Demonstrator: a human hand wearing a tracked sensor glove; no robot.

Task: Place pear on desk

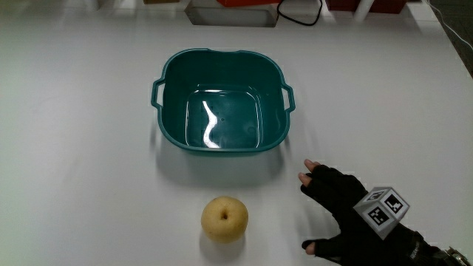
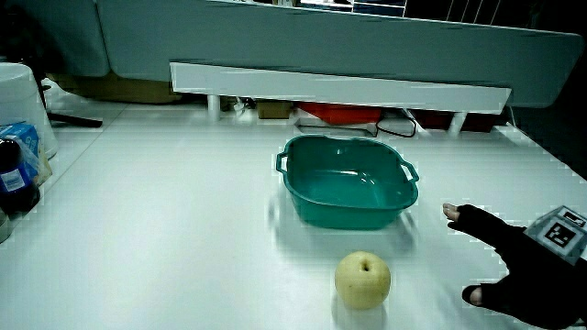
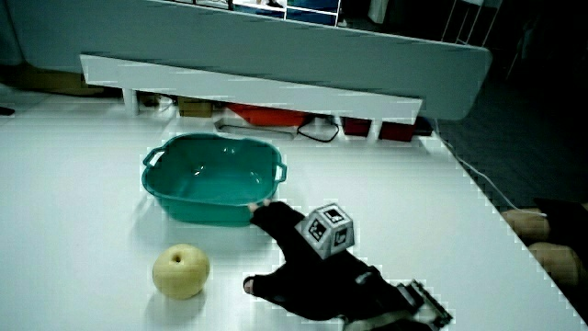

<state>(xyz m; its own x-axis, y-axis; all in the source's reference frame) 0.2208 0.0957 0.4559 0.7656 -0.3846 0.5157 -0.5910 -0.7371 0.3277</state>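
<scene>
The pear (image 1: 225,219) stands on the bare white table (image 1: 74,185), near the middle of the main view's frame and nearer to the person than the teal basin (image 1: 171,70). It is upright, with its stem dimple turned upward, and it touches nothing but the table. A strip of table separates it from the basin's wall.

The hand (image 1: 340,210) lies low over the table beside the pear and well apart from it. Its fingers are spread and it holds nothing. One fingertip reaches toward the basin and the thumb points toward the pear. The patterned cube (image 1: 380,209) sits on the back of the hand.

Both side views agree. The pear (image 2: 362,280) (image 3: 181,270) rests alone on the table, nearer to the person than the basin (image 2: 348,215) (image 3: 197,211), and the hand (image 2: 514,266) (image 3: 303,253) is beside it with its fingers splayed.

In a side view the foremost fingertip overlaps the basin's wall, so contact cannot be judged there. The main view shows a gap between them.

The forearm is cut off at the frame's edge in every view. In a side view the cube (image 2: 561,231) sits close to the frame's edge. Glare on the basin's floor blurs its surface.
</scene>
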